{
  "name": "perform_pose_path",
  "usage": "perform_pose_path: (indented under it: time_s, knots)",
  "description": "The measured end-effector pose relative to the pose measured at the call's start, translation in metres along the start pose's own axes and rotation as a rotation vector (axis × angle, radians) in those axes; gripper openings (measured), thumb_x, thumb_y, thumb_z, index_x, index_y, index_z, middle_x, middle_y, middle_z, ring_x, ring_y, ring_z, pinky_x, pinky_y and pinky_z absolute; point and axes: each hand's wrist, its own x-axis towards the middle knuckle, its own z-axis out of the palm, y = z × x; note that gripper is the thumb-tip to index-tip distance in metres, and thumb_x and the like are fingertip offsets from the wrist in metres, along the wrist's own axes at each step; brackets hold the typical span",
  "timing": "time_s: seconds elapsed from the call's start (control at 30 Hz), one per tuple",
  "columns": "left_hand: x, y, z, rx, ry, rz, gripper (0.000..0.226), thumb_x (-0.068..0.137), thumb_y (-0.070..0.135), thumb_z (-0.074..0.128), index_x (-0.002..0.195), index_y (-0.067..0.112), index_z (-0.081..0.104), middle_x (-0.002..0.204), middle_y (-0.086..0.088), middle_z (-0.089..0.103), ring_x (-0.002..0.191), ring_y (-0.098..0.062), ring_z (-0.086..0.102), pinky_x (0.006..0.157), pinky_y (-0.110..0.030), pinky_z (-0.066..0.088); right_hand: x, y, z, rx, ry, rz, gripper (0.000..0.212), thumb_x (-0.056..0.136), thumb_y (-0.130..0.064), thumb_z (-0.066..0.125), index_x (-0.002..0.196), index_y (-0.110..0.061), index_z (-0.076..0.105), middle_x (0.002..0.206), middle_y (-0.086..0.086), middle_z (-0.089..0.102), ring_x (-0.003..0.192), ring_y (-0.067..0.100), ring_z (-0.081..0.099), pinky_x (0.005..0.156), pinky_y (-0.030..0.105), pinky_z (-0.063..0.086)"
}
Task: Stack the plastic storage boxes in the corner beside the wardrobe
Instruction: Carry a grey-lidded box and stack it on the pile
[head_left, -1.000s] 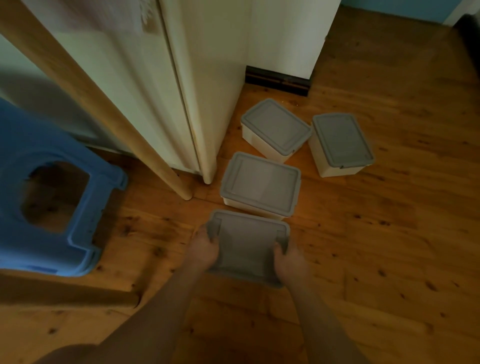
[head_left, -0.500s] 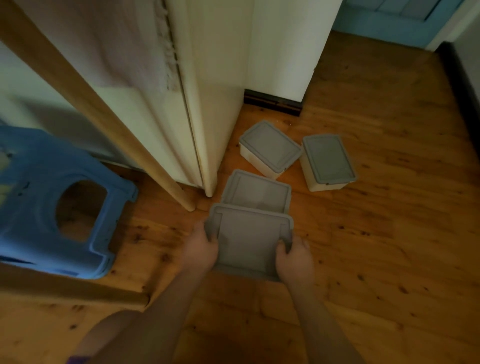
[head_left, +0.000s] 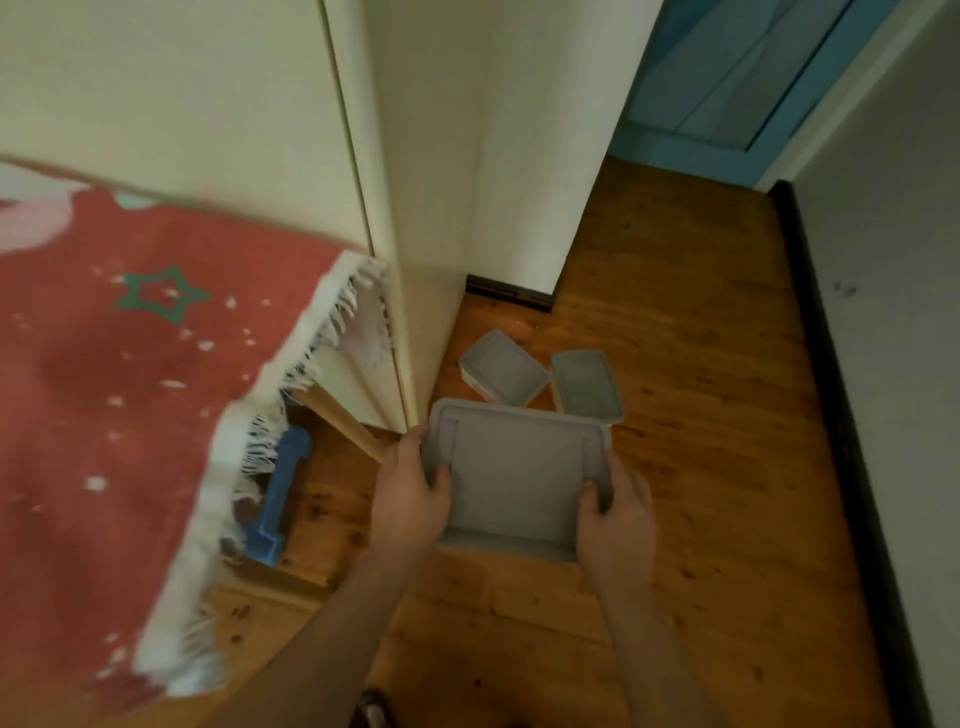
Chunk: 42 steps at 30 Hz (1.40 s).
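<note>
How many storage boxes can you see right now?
3. One box is held in both hands, left hand and right hand. Two lie on the floor beyond it: one by the wardrobe, one to its right. The held box may hide another.

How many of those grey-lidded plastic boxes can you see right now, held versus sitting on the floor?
Held in both hands: 1, the held box, gripped by the left hand and right hand.
On the floor: 2, the left floor box and right floor box.
Total: 3

A home bedroom: cream wardrobe (head_left: 249, 130), wooden floor (head_left: 701, 389), fringed red blanket (head_left: 130, 389).
</note>
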Motion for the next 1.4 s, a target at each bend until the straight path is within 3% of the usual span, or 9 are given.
perform_pose_path:
  time_s: [0.13, 0.27, 0.37, 0.53, 0.67, 1.1, 1.27, 1.4]
  knots:
    - [-0.026, 0.066, -0.063, -0.044, 0.008, 0.044, 0.052, 0.094, 0.027, 0.059, 0.142, 0.023, 0.041, 0.136, 0.001, 0.049, 0.121, -0.017, 0.051, 0.099, -0.031, 0.044, -0.022, -0.059, -0.081, -0.018, 0.016, 0.012, 0.050, 0.099, -0.022, 0.053, 0.147, -0.018, 0.043, 0.150, 0.009, 0.039, 0.137, 0.029, 0.037, 0.108, 0.038, 0.035]
    - [-0.049, 0.118, -0.123, -0.103, 0.016, 0.083, 0.050, 0.093, 0.026, 0.061, 0.140, 0.025, 0.043, 0.133, 0.005, 0.050, 0.114, -0.011, 0.051, 0.096, -0.033, 0.047, -0.043, -0.105, -0.141, 0.042, 0.057, -0.045, 0.047, 0.099, -0.022, 0.053, 0.146, -0.020, 0.045, 0.148, 0.006, 0.041, 0.133, 0.027, 0.041, 0.106, 0.037, 0.036]
    - [-0.065, 0.146, -0.158, -0.142, 0.032, 0.116, 0.050, 0.092, 0.024, 0.063, 0.138, 0.025, 0.045, 0.126, 0.009, 0.054, 0.107, -0.005, 0.051, 0.089, -0.025, 0.045, -0.056, -0.137, -0.174, 0.087, 0.110, -0.035, 0.046, 0.098, -0.022, 0.054, 0.144, -0.023, 0.047, 0.148, 0.005, 0.042, 0.135, 0.026, 0.040, 0.109, 0.039, 0.035]
    - [-0.086, 0.193, -0.212, -0.175, 0.120, 0.180, 0.048, 0.090, 0.017, 0.066, 0.134, 0.024, 0.048, 0.116, 0.017, 0.050, 0.105, -0.004, 0.049, 0.088, -0.025, 0.044, -0.076, -0.181, -0.218, 0.187, 0.173, -0.053, 0.046, 0.098, -0.021, 0.055, 0.143, -0.024, 0.050, 0.146, 0.003, 0.045, 0.134, 0.022, 0.041, 0.109, 0.033, 0.032]
    - [-0.109, 0.217, -0.247, -0.190, 0.196, 0.238, 0.047, 0.089, 0.015, 0.066, 0.133, 0.023, 0.051, 0.117, 0.014, 0.051, 0.106, -0.006, 0.051, 0.089, -0.025, 0.042, -0.093, -0.205, -0.242, 0.259, 0.197, -0.083, 0.044, 0.097, -0.021, 0.056, 0.140, -0.025, 0.052, 0.143, 0.001, 0.048, 0.132, 0.020, 0.043, 0.109, 0.037, 0.036]
    - [-0.222, 0.211, -0.307, -0.228, 0.483, 0.135, 0.043, 0.090, 0.024, 0.066, 0.128, 0.032, 0.049, 0.117, 0.018, 0.054, 0.104, -0.002, 0.053, 0.086, -0.025, 0.049, -0.163, -0.252, -0.298, 0.313, 0.058, -0.295, 0.042, 0.096, -0.017, 0.057, 0.137, -0.022, 0.056, 0.138, -0.002, 0.052, 0.126, 0.019, 0.048, 0.102, 0.034, 0.038]
    - [-0.266, 0.199, -0.335, -0.236, 0.568, 0.074, 0.042, 0.092, 0.024, 0.063, 0.131, 0.032, 0.047, 0.116, 0.019, 0.050, 0.102, -0.002, 0.051, 0.080, -0.019, 0.041, -0.199, -0.272, -0.303, 0.328, -0.048, -0.345, 0.042, 0.097, -0.020, 0.057, 0.139, -0.023, 0.055, 0.142, -0.002, 0.050, 0.129, 0.019, 0.047, 0.105, 0.035, 0.037]
    - [-0.292, 0.184, -0.366, -0.234, 0.651, 0.023, 0.040, 0.093, 0.023, 0.063, 0.130, 0.030, 0.048, 0.117, 0.017, 0.051, 0.104, -0.005, 0.053, 0.084, -0.024, 0.049, -0.222, -0.297, -0.292, 0.326, -0.120, -0.413, 0.042, 0.097, -0.022, 0.057, 0.138, -0.025, 0.054, 0.141, -0.002, 0.050, 0.126, 0.020, 0.049, 0.100, 0.034, 0.040]
